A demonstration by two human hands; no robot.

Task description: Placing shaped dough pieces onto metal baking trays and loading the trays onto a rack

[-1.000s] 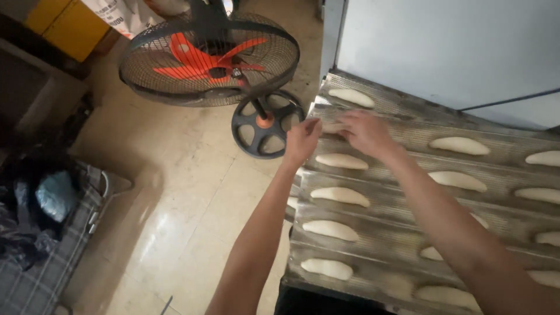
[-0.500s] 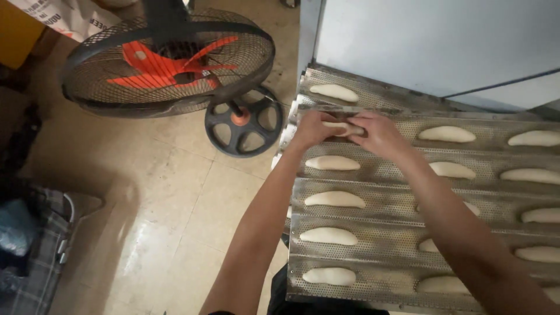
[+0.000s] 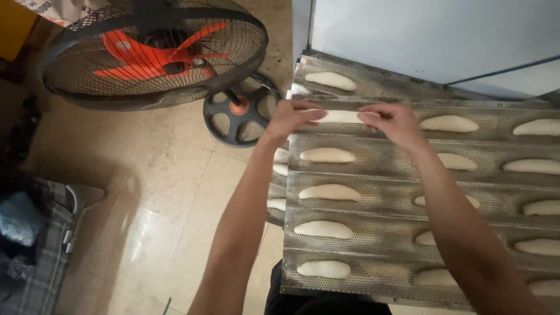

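A pale stretched piece of dough (image 3: pixel 341 116) lies in the far groove of a perforated metal baguette tray (image 3: pixel 385 216). My left hand (image 3: pixel 291 118) pinches its left end and my right hand (image 3: pixel 392 121) pinches its right end. Several shaped dough pieces fill the nearer grooves, such as the one (image 3: pixel 327 155) just below my hands. A second tray (image 3: pixel 379 84) with one dough piece (image 3: pixel 330 80) shows underneath at the back.
A large black floor fan (image 3: pixel 154 49) with orange blades stands at the left, its round base (image 3: pixel 239 116) close to the tray's corner. A white cabinet wall (image 3: pixel 431 35) rises behind the trays. A checked cloth and bags (image 3: pixel 35 245) sit at lower left on the tiled floor.
My hands have moved apart along the far groove, drawing the dough piece out longer. The view has shifted so the fan sits further left.
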